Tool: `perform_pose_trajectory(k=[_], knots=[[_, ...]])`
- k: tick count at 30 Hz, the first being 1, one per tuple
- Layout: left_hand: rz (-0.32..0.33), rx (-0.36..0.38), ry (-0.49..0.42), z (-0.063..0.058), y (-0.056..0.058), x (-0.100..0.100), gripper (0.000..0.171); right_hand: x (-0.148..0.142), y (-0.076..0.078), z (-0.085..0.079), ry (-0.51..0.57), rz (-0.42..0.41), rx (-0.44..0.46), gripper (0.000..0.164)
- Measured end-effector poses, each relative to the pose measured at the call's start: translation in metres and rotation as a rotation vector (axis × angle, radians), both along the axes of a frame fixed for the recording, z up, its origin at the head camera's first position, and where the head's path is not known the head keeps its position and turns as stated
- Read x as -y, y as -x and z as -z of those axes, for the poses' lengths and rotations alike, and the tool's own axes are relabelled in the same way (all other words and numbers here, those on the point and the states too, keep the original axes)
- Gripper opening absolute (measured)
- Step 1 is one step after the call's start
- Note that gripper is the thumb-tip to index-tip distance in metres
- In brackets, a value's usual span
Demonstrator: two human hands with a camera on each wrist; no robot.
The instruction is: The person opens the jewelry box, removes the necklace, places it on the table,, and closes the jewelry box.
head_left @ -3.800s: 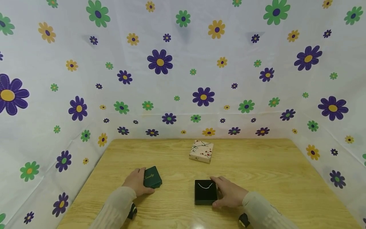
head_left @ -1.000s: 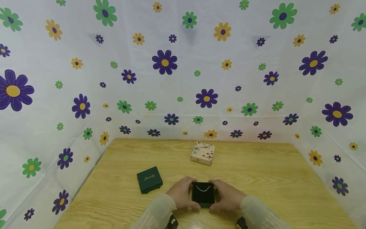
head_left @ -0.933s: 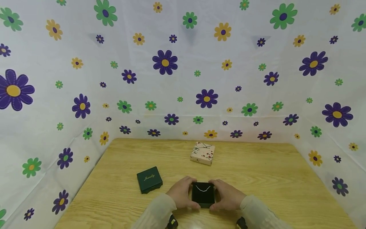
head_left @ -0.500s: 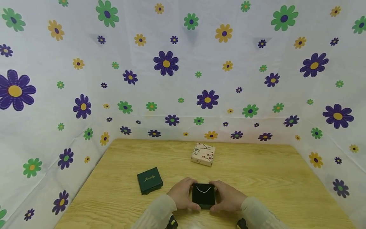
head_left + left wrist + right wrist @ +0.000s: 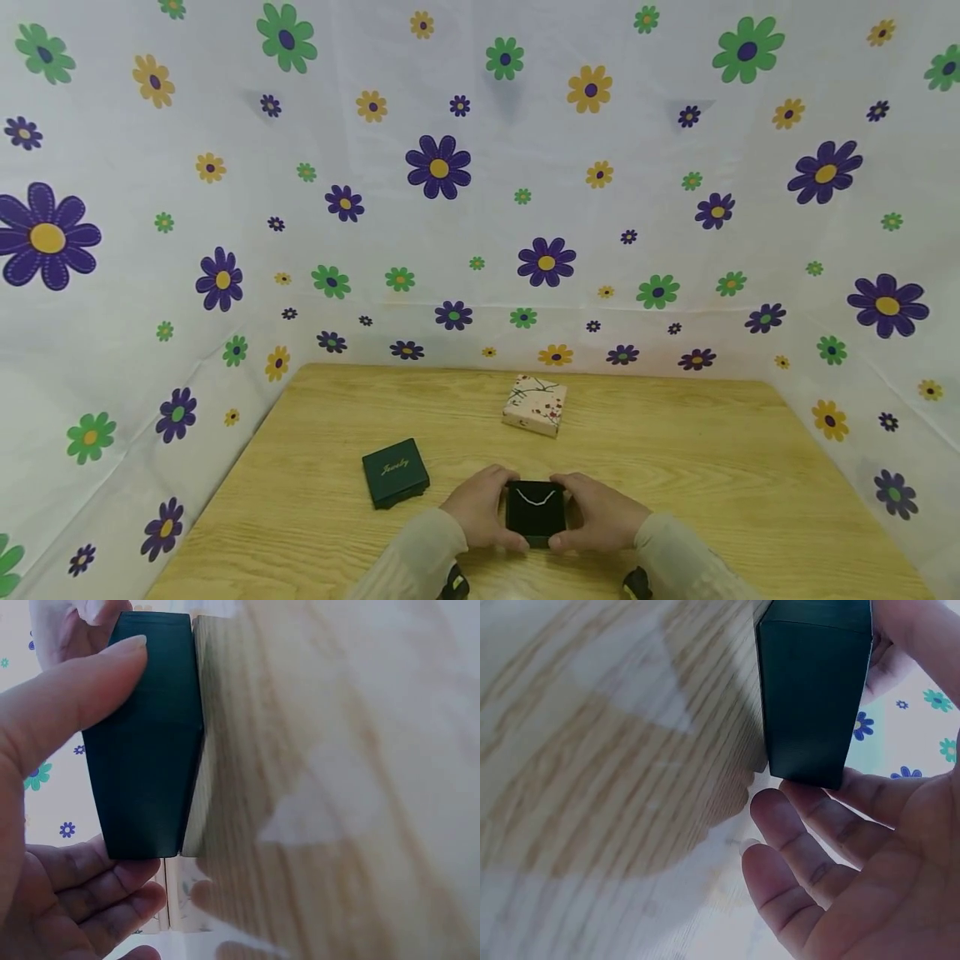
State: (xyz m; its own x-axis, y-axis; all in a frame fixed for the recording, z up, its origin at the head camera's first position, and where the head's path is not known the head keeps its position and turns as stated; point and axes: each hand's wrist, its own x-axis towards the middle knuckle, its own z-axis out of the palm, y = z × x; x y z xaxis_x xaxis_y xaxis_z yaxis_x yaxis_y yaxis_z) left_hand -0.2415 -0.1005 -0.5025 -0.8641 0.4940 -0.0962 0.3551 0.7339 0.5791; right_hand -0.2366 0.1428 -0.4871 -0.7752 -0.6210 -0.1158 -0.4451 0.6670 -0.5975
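A dark green jewelry box base (image 5: 536, 510) with a black lining stands on the table in front of me, a thin silver chain (image 5: 536, 500) lying across its inside. My left hand (image 5: 477, 508) grips it from the left, thumb at the near side and fingers at the far corner. From the right, my right hand (image 5: 603, 512) grips it the same way. The left wrist view shows the left thumb (image 5: 97, 682) on the box's green outer wall (image 5: 150, 780). Off to the left lies the green lid (image 5: 395, 471) with gold lettering, top up.
A cream box with a flowered branch print (image 5: 535, 406) lies at the back middle of the wooden table (image 5: 675, 433). A white cloth with printed flowers (image 5: 495, 225) hangs round the back and both sides.
Since the oldest frame, my left hand has let go of the green lid and moved right to the box base. Over the last second both hands have held still; the view shifts slightly.
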Motion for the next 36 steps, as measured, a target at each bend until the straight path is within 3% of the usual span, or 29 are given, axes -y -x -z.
perform_pose_trajectory(k=[12,26,36], knots=[[0.012,-0.009,0.034,-0.001,-0.001,0.007,0.100,0.001,0.001,0.005,0.016,0.013,0.024,0.092],[0.026,-0.020,0.023,-0.001,0.003,0.009,0.096,0.001,0.000,-0.002,0.014,0.038,0.037,0.086],[0.057,-0.015,0.019,0.002,0.003,0.009,0.107,0.012,0.003,-0.010,0.027,0.060,-0.033,0.072]])
